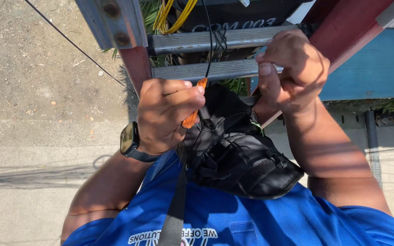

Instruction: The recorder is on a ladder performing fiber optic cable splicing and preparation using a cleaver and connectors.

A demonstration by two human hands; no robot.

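A: left hand (167,114)?
B: fist clamped round an orange-handled tool (193,109), thin black cable (209,41) running up just above the grip

A: right hand (292,73)?
B: fingers curled tight, contents hidden, cannot tell. black tool pouch (238,150) below both grips, ladder rung (206,70) just above

Two ladder rungs (215,54) run across the top, one behind the other, between the side rails (135,68). A thin cable (209,50) drops in front of them. Just below, the left hand (167,116) sits left of the pouch (238,146), closed on a small tool (194,107). The right hand (292,68) is right of the cable, against the nearer rung. A strap (176,205) hangs below the pouch; pavement (37,114) lies far beneath on the left.
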